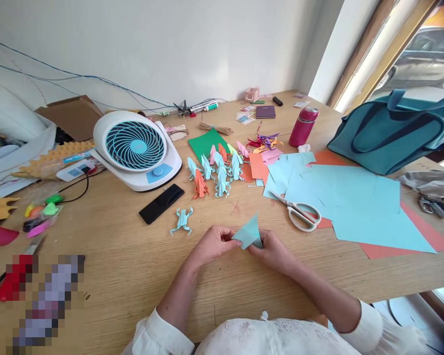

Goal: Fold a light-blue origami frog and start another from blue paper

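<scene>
A small light-blue sheet of paper, partly folded, is held up between my two hands over the wooden table. My left hand pinches its left corner between thumb and fingers. On the other side, my right hand grips the lower right edge, where a fold shows behind. A folded light-blue paper frog lies flat to the left of my hands. Beyond it stands a cluster of folded paper frogs in light blue, orange and pink. Scissors with white handles rest to the right, partly on light-blue sheets.
A white fan and a black phone are at the left. Behind the frogs lies green paper. A magenta bottle and a teal bag stand at the right. A red-handled tool lies near left.
</scene>
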`<state>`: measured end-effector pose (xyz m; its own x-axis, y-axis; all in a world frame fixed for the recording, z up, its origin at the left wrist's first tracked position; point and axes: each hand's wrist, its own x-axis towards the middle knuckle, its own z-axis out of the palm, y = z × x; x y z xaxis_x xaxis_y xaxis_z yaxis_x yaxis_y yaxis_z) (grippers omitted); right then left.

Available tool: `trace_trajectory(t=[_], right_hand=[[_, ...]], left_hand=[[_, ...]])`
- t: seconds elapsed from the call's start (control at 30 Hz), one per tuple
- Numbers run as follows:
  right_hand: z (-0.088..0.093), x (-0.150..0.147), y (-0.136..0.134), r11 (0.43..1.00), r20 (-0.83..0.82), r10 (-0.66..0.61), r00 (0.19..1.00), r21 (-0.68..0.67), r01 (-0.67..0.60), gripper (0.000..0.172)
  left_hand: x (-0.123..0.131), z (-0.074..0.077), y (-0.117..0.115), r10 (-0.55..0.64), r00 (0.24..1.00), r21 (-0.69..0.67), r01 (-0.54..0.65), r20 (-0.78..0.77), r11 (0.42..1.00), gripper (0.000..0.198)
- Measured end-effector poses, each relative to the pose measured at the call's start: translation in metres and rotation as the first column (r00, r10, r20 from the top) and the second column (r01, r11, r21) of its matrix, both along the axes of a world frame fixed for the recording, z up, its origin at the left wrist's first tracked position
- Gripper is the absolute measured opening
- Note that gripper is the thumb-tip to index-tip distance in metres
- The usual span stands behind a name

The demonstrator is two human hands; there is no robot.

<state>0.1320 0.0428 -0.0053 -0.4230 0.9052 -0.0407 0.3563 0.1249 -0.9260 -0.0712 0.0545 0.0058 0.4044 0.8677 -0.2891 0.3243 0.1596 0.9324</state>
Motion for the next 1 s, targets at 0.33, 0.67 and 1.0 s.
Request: trace_trajectory(t=[0.33,0.67,1.0], right_hand=[[0.0067,-0.001,-0.0003,0.999,0.053,0.022,0.998,0.04,-0.024,0.013],[0.0047,-0.0032,-0.0012,0.997,0.064,0.008,0.998,0.078,-0.013,0.014],[0.0083,-0.0043,-0.0027,0.995,0.035,-0.002,0.999,0.097,-0.001,0.011]], left_hand=[[-0.0009,0.0023,0.0009,-0.029,1.0,-0.04,0.028,-0.01,0.999,0.027],[0.0002,0.0029,0.0007,0.02,1.0,-0.053,-0.02,0.0,0.998,0.029],[-0.0021,-0.0009,0.0004,0.031,1.0,-0.019,-0.031,0.0,0.999,0.035]])
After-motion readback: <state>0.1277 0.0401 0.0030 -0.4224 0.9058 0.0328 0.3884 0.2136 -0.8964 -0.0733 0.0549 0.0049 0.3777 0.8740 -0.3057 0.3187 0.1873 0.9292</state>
